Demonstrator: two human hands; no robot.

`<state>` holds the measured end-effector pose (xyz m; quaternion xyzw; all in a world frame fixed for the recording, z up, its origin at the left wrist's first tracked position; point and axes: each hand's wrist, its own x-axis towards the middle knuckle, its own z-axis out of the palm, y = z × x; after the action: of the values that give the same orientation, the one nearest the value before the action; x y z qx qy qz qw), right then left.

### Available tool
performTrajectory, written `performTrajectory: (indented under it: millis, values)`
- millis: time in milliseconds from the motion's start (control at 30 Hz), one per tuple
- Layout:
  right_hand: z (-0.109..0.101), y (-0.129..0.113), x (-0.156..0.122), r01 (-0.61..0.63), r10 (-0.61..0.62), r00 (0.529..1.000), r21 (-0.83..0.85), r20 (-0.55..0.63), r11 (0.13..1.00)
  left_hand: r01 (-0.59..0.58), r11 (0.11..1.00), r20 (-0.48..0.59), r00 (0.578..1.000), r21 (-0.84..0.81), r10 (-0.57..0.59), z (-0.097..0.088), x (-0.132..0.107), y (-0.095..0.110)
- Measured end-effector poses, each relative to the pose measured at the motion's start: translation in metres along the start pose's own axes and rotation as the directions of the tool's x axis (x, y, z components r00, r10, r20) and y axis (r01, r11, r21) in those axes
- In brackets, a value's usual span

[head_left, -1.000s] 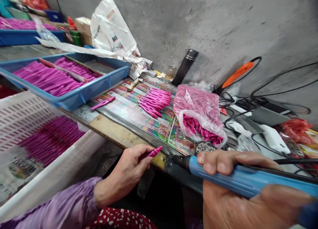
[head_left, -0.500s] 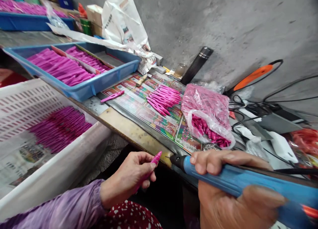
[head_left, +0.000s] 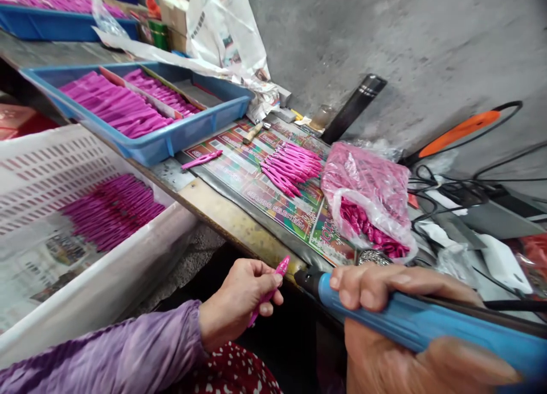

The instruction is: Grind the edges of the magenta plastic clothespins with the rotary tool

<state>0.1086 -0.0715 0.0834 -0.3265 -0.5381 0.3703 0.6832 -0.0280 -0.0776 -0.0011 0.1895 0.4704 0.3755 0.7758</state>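
A: Grey concrete wall (head_left: 384, 52), bench along it. What's closest?

B: The left hand (head_left: 239, 297) pinches a slim pink plastic piece (head_left: 273, 285) between thumb and fingers, just off the bench edge (head_left: 231, 226). The right hand (head_left: 397, 354) wraps closed round a blue-handled soldering iron (head_left: 431, 325), dark tip near the piece, contact unclear.

A: Handling?

B: Looks light, stiff, thin, maybe slippery. Best held mid-body; the narrow end seems the fragile part.

A: Further out?

B: Lower left, a white slotted crate (head_left: 43, 177) with pink pieces. Centre, a printed sheet (head_left: 294, 228) under a pink pile (head_left: 290, 169); right of it, a bulging plastic bag (head_left: 367, 183). Upper left, a blue tray (head_left: 205, 126), more pieces.
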Motion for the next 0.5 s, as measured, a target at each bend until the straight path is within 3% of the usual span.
performTrajectory:
  millis: [500]
  values:
    - [0.0026,-0.0024,0.0051,-0.037,0.038,0.999,-0.038,0.010,0.999,0.025,0.999,-0.035,0.999,0.042,-0.023,0.0043,-0.0036,0.0032]
